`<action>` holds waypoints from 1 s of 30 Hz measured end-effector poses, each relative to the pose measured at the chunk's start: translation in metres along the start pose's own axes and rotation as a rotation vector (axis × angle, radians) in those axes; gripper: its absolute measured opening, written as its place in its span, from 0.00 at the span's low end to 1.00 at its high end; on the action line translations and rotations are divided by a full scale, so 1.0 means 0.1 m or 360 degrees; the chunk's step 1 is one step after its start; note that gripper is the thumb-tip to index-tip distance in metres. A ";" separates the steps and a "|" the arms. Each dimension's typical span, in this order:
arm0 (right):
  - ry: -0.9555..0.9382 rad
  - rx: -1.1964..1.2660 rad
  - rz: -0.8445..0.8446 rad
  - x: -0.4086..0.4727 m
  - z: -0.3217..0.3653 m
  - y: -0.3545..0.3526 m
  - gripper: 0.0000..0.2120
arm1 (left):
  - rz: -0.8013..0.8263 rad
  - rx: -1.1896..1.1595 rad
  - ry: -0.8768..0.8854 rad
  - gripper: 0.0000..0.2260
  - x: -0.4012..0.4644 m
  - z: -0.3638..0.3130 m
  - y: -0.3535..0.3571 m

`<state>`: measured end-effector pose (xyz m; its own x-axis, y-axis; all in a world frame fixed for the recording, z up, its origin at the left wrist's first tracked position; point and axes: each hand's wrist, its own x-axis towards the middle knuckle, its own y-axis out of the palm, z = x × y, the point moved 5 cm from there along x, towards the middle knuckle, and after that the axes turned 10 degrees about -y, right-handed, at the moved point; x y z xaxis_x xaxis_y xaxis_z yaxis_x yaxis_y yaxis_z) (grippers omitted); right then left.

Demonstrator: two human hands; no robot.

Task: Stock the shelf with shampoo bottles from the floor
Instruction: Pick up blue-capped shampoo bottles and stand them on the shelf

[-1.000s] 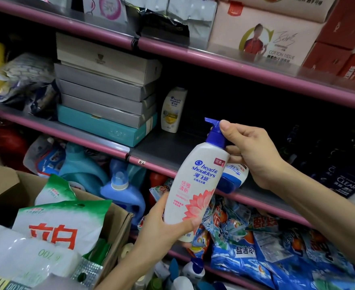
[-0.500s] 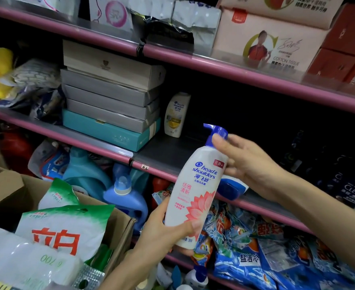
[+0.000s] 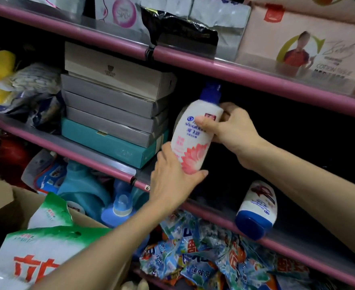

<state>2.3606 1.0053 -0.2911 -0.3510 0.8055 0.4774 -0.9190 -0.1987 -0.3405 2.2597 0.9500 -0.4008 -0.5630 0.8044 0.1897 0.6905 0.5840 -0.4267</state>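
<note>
A white shampoo bottle (image 3: 191, 141) with a blue pump top and a pink flower label is held upright, slightly tilted, over the middle shelf (image 3: 113, 164), right of the stacked boxes. My left hand (image 3: 172, 176) grips its base from below. My right hand (image 3: 231, 126) grips its upper body, thumb across the label. A second white shampoo bottle (image 3: 257, 208) with a blue cap lies on its side at the shelf's front edge, under my right forearm. The small bottle that stood at the back of the shelf is hidden behind the held one.
Grey and teal boxes (image 3: 113, 114) are stacked on the shelf's left. The upper shelf (image 3: 235, 74) hangs close above the pump. A cardboard box (image 3: 3, 201) with a detergent bag (image 3: 40, 252) stands lower left. Blue detergent jugs (image 3: 118, 208) and snack-like packets (image 3: 193, 260) fill the lower shelf.
Both hands have lifted the pump bottle up and into the shelf space beside the boxes. My right hand moved from the pump down onto the bottle's upper body.
</note>
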 end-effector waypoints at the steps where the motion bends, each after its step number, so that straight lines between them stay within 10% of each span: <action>1: -0.0014 -0.0011 -0.0027 0.11 -0.05 0.04 0.15 | -0.0024 0.0071 -0.0022 0.39 0.14 0.00 0.05; 30: -0.0430 -0.0805 0.0166 1.48 -0.59 0.24 0.13 | -0.0074 -0.0014 -0.0124 0.36 1.55 0.33 0.82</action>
<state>2.2973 1.1527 -0.2765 -0.5293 0.6120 0.5877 -0.7005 0.0756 -0.7097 2.2138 1.1190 -0.4351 -0.6279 0.7657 0.1394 0.6666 0.6216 -0.4114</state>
